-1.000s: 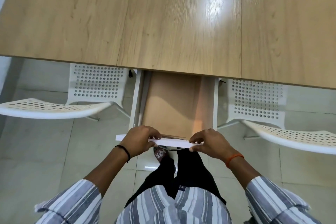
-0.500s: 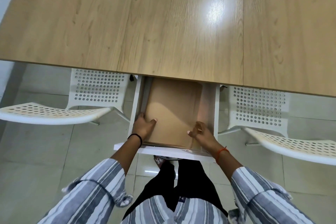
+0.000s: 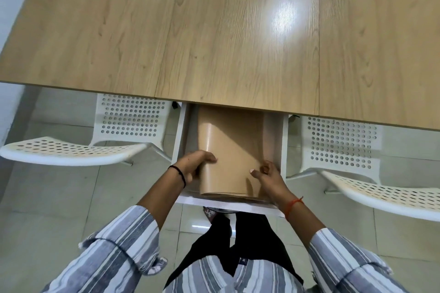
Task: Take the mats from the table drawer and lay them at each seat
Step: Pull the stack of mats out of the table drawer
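A white drawer stands pulled out from under the wooden table. Inside lies a stack of tan mats. The stack's left side is lifted and curls upward. My left hand grips that raised left edge, fingers over the top. My right hand holds the stack's right edge near the drawer's front corner, thumb on top. The far ends of the mats are hidden under the tabletop.
Two white perforated chairs flank the drawer, one on the left and one on the right, their seats partly under the table. The floor below is pale tile. My legs stand just behind the drawer front.
My hands left the drawer front and went into the drawer. They took the mat stack by both sides, and its left edge has risen and curled.
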